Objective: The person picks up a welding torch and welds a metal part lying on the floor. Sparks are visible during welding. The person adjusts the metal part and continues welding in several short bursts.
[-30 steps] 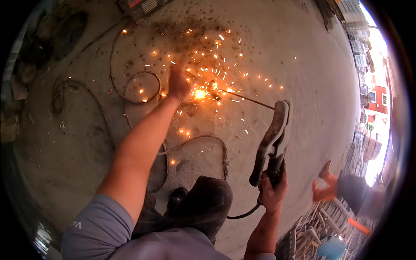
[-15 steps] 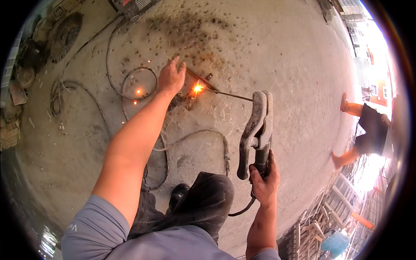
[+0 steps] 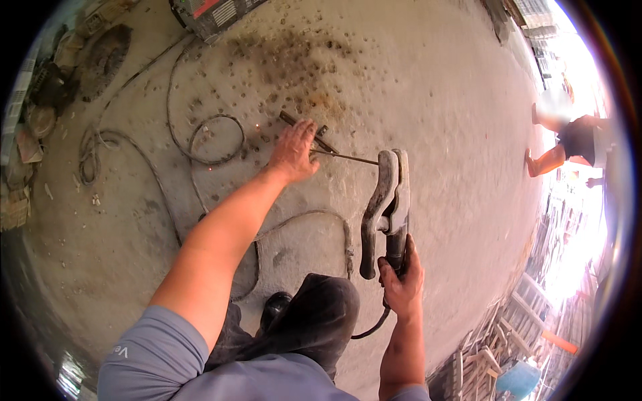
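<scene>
on the grey concrete floor (image 3: pixel 461 134), a narrow, rust-brown metal bar (image 3: pixel 326 144) lies slantwise, partly hidden beneath our left hand (image 3: pixel 293 154); its fingers stretch loosely over it, and we cannot tell whether they grip. our right hand (image 3: pixel 403 284) wraps the black handle (image 3: pixel 396 251) of a grey, long-levered metal electrode holder (image 3: pixel 399 217), whose thin, straight, dark metal rod (image 3: pixel 358 160) reaches toward the bar. to work well, we should steady the holder from the wrist, watch the rod's far end, and place our bare left fingers clear, since the metal may be hot.
</scene>
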`<control>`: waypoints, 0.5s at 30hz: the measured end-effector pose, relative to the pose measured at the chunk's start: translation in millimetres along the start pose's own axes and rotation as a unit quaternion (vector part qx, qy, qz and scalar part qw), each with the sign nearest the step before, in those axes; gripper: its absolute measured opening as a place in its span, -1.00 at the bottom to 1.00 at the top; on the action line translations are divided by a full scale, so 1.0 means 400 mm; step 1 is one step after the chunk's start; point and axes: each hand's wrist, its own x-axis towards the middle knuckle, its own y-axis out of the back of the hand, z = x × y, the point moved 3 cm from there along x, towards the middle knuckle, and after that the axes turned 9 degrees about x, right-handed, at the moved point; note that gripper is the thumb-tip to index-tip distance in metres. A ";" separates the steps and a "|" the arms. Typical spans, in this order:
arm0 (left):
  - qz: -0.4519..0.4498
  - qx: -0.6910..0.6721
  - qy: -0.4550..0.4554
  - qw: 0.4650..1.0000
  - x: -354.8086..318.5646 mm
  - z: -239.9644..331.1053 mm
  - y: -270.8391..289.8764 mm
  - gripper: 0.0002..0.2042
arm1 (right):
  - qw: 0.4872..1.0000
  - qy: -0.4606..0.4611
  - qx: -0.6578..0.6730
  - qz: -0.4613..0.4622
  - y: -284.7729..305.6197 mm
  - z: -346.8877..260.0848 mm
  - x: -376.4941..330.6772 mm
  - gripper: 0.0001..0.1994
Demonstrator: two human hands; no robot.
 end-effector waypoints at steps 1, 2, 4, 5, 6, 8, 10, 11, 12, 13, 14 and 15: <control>-0.028 -0.002 0.000 1.000 0.000 0.011 -0.005 -0.16 | 1.000 -0.002 0.005 0.000 0.001 0.000 -0.001 -0.32; -0.055 -0.003 0.001 0.998 0.001 0.020 -0.010 -0.14 | 1.000 -0.003 0.011 0.000 0.002 -0.001 -0.002 -0.32; -0.094 0.008 -0.001 0.996 0.003 0.023 -0.015 -0.11 | 1.000 -0.012 0.004 -0.001 0.002 0.004 -0.003 -0.32; -0.103 0.033 -0.004 0.994 0.002 0.025 -0.024 -0.13 | 1.000 -0.017 0.000 -0.002 0.002 0.006 -0.003 -0.32; -0.110 0.016 -0.019 0.994 0.000 0.027 -0.016 -0.14 | 1.000 -0.007 0.000 -0.003 0.004 0.010 -0.003 -0.32; -0.138 0.019 -0.011 0.990 0.001 0.043 -0.010 -0.18 | 1.000 0.013 -0.001 -0.004 0.009 0.014 -0.002 -0.33; -0.115 0.028 -0.014 0.993 -0.002 0.035 -0.025 -0.20 | 1.000 0.013 0.005 -0.006 0.008 0.011 -0.004 -0.33; -0.109 0.036 -0.014 0.993 -0.004 0.032 -0.034 -0.21 | 1.000 0.012 0.008 -0.007 0.009 0.010 -0.006 -0.33; -0.181 -0.179 0.076 0.964 0.001 0.039 -0.021 -0.22 | 1.000 0.003 -0.010 -0.005 0.025 0.035 -0.016 -0.31; -0.141 -0.228 0.105 0.958 -0.002 -0.006 -0.074 -0.22 | 1.000 0.008 0.004 -0.006 0.015 0.032 -0.014 -0.30; -0.096 -0.276 0.133 0.947 -0.009 -0.061 -0.124 -0.22 | 1.000 0.016 0.004 -0.015 0.010 0.033 -0.007 -0.30; -0.046 -0.315 0.157 0.935 -0.019 -0.129 -0.162 -0.22 | 0.999 0.027 0.009 -0.028 -0.002 0.033 0.005 -0.30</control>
